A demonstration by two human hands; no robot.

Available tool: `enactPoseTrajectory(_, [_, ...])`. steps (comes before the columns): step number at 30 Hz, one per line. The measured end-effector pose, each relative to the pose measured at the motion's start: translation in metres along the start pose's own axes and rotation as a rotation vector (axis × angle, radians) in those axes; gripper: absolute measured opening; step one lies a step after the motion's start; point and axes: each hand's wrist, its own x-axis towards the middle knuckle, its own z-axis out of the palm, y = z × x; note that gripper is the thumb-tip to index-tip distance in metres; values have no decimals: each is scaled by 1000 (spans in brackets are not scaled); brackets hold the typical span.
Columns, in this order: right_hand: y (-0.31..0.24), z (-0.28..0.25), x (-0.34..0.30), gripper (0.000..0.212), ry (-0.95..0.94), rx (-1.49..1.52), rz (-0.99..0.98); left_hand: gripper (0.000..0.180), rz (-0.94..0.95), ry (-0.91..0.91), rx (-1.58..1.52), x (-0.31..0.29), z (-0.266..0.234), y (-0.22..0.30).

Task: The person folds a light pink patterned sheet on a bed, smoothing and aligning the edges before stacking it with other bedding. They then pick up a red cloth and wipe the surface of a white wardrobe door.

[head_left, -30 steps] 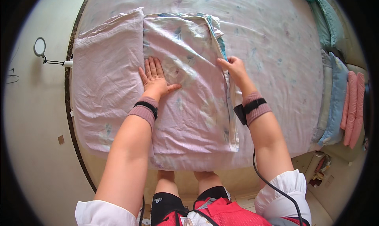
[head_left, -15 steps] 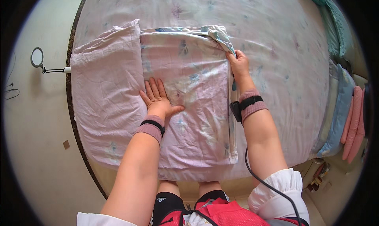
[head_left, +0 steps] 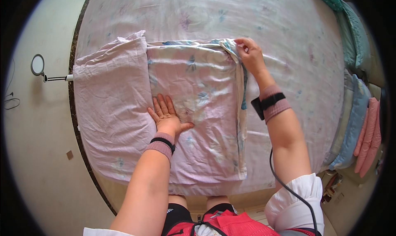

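A thin pink floral bed sheet, folded in layers, lies on the bed. Its left part is a plainer pink panel folded over the flowered layers. My left hand presses flat on the flowered part beside that panel's edge, fingers spread. At the far right corner of the folded sheet is my right hand, thumb and fingers pinched at the corner's edge. The fabric between the fingertips is mostly hidden. Along the right side, the stacked edges show white and blue.
The bed has a matching floral cover. Folded bedding, a blue quilt and pink pads, stands at the right, with a green quilt farther back. A round mirror on an arm juts out at the left edge.
My right hand has moved from the right edge up to the far corner of the sheet. My left hand stays flat on the fabric. The view has shifted slightly.
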Motion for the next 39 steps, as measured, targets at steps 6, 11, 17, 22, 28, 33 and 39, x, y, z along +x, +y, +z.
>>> enactPoseTrajectory(6, [-24, 12, 28, 36, -497, 78, -10, 149, -3, -3, 9, 3, 5, -7])
enactPoseTrajectory(11, [-6, 21, 34, 26, -446, 1, -94, 149, -2, -6, 5, 3, 3, -7])
enactPoseTrajectory(17, [52, -1, 52, 13, -171, -27, 248, 152, 11, -10, 9, 6, 5, -3])
enactPoseTrajectory(22, [43, -6, 43, 9, -109, 191, 434, 152, 3, -16, 13, 5, 6, -8])
enactPoseTrajectory(28, [46, -13, 47, 17, 33, 248, 360, 152, 21, -2, 2, 6, 6, -5])
enactPoseTrajectory(33, [20, 9, 45, 33, -254, 314, 300, 152, 2, -26, 18, 4, 3, -4])
enactPoseTrajectory(39, [37, 0, 49, 21, -256, 158, 426, 151, 16, -16, 10, 5, 3, -2])
